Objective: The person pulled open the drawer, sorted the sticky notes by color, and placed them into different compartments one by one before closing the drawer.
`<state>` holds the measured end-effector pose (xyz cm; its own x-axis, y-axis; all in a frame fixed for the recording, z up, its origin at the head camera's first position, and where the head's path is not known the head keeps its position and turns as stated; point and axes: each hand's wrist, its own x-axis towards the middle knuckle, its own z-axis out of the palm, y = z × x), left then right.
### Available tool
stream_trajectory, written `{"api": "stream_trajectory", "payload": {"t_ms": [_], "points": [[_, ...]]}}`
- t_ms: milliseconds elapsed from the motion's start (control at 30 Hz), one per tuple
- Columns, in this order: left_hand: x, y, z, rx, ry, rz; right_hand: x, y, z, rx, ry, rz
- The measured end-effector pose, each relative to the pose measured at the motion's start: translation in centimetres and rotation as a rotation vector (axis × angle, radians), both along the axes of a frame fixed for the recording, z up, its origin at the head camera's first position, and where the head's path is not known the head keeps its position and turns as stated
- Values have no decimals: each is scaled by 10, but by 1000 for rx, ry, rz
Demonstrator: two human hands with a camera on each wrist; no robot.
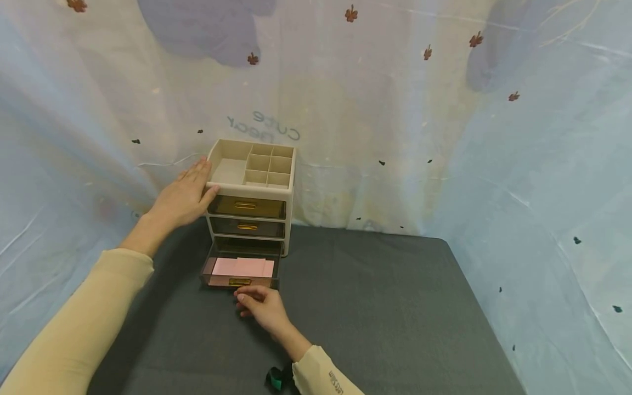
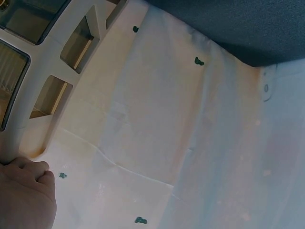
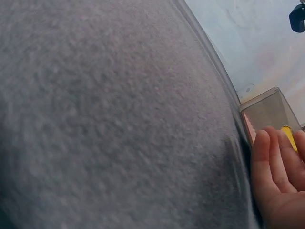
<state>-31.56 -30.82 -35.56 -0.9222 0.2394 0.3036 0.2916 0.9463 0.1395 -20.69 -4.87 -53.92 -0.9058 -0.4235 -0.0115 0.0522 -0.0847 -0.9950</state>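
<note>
A cream desktop organizer (image 1: 291,208) stands at the back left of the table, with a divided tray on top and smoky see-through drawers below. Its bottom drawer (image 1: 203,278) is pulled out and has pink paper slips (image 1: 247,267) in it. My left hand (image 1: 182,192) rests against the organizer's upper left side, fingers extended along it and thumb on the front edge. Just in front of the bottom drawer's gold handle (image 1: 240,282) is my right hand (image 1: 266,310), its fingers loosely bent. In the right wrist view these fingers (image 3: 279,164) partly cover the handle; contact is unclear.
Both upper drawers (image 1: 247,226) are closed. A dark grey cloth covers the table (image 1: 375,307). Patterned curtains (image 1: 365,109) hang close behind and at the sides. A small black and green object (image 1: 275,378) shows by the right sleeve.
</note>
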Motion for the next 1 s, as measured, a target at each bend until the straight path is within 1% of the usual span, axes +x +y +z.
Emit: {"api": "stream_trajectory", "payload": {"t_ms": [167,400,533,767,1000], "points": [[0,0,0,1,3,1,0,-1,-2,-33,-111,-22],[2,1,2,17,-3,3,-3,-3,-4,-71,-221,-71],[1,1,1,17,-1,2,-5,-6,-3,-97,-279,-78],[1,1,1,1,1,2,-8,-10,-5,-124,-303,-81],[2,1,1,9,6,-3,-11,-15,-6,-151,-306,-119]]}}
